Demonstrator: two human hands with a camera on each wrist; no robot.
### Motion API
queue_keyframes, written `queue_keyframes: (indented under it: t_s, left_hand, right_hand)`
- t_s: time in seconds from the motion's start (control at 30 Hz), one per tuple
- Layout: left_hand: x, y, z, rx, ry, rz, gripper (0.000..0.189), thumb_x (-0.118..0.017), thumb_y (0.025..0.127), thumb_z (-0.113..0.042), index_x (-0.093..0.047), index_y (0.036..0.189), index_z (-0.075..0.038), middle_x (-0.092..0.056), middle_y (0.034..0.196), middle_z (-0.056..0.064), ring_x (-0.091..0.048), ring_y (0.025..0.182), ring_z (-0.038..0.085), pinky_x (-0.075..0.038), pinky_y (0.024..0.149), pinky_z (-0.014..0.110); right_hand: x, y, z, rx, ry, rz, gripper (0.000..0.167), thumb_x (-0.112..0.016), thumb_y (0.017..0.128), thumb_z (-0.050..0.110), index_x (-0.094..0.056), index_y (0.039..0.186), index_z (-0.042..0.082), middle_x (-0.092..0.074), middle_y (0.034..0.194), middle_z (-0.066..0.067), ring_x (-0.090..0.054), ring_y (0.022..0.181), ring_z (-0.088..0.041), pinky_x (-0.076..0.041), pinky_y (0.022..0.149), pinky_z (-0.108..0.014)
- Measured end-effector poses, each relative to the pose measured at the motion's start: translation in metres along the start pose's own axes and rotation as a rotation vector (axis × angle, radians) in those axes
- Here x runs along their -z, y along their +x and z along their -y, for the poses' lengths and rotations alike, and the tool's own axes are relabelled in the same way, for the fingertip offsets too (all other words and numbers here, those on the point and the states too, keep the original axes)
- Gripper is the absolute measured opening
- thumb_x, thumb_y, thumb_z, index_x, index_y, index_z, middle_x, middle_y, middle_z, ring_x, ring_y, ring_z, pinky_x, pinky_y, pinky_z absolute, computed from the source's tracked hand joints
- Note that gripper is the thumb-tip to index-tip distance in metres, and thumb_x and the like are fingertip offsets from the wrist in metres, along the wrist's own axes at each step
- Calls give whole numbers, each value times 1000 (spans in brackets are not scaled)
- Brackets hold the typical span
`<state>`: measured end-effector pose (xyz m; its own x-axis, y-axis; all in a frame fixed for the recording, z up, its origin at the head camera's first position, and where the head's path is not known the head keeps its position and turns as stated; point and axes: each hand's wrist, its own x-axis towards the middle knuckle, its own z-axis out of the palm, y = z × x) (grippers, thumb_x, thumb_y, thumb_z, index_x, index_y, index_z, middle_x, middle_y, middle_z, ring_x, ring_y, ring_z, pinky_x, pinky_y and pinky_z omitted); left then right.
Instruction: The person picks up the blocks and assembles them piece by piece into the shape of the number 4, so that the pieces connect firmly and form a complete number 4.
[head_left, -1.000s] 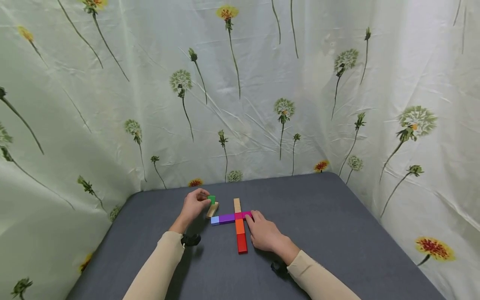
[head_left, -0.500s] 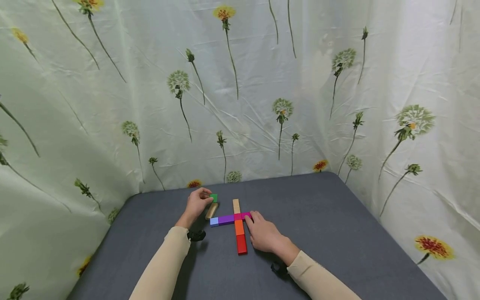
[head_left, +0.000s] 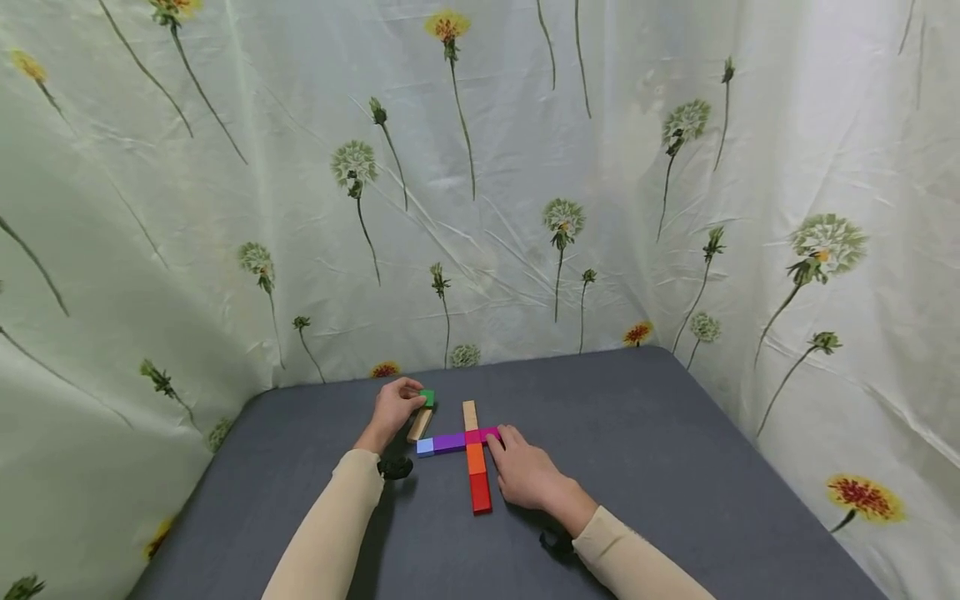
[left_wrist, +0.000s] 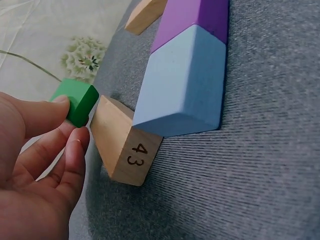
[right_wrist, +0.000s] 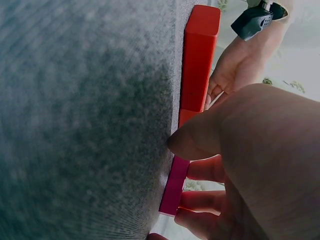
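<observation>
My left hand (head_left: 396,408) pinches a small green block (left_wrist: 75,95) between thumb and fingers. It hangs close to the far end of a plain wooden block (left_wrist: 112,135) marked "43". My right hand (head_left: 528,475) holds the magenta block (right_wrist: 174,187), thumb on the near side and fingertips along the other. That block forms the right arm of a flat cross: pink block (head_left: 472,437) in the centre, purple block (head_left: 449,443) and light blue block (left_wrist: 180,80) to the left, orange block (head_left: 476,458) and red block (right_wrist: 200,60) toward me, natural wood block (head_left: 469,415) at the far end.
Everything lies on a table with a dark grey cloth (head_left: 637,467). Behind and at both sides hangs a pale curtain (head_left: 510,150) printed with dandelions. A black wrist device (head_left: 395,467) sits under the left wrist, another (head_left: 557,542) under the right.
My left hand has shifted slightly right and away with the green block, from over the wooden block to its far end. The right hand keeps its place at the magenta block.
</observation>
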<state>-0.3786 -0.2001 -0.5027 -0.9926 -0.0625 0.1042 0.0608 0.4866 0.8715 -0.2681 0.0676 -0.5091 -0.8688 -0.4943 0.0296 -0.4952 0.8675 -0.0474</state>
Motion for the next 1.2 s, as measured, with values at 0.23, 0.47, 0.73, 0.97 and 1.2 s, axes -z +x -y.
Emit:
queue_keyframes:
  t_s: [0.23,0.47,0.73,0.97,1.2]
  left_hand:
    - [0,3,0,13,12,37,21,-70,95,-9,-69,116,-4,-70,106,14,-63,97,30,-51,82,46]
    - [-2,5,3,42,34,49,20,-69,96,-10,-69,115,-4,-69,110,14,-64,97,29,-52,82,45]
    - [-5,9,3,44,84,75,21,-69,96,-10,-71,116,-2,-68,114,20,-66,94,31,-53,77,43]
    - [-6,12,6,45,99,118,27,-65,98,-9,-70,124,-4,-65,123,24,-65,99,32,-53,78,44]
    - [-8,14,9,45,113,130,24,-66,96,-8,-73,119,-8,-66,123,21,-66,99,30,-54,78,43]
  right_hand:
    - [0,0,1,-10,-5,-4,64,-63,97,26,-41,154,8,-37,155,-16,-36,143,-30,-51,96,-42]
    - [-1,0,2,-9,-12,-7,64,-64,96,27,-42,153,8,-38,155,-16,-36,143,-29,-51,95,-41]
    - [0,0,2,-9,-14,-7,65,-64,96,28,-42,153,8,-38,155,-16,-36,142,-30,-50,97,-41]
    - [-1,0,2,-7,-21,-5,65,-64,96,28,-41,154,8,-37,156,-16,-36,143,-30,-49,98,-41]
    - [-1,0,2,-10,-24,-2,66,-65,96,29,-41,154,8,-37,156,-15,-36,143,-30,-49,99,-41]
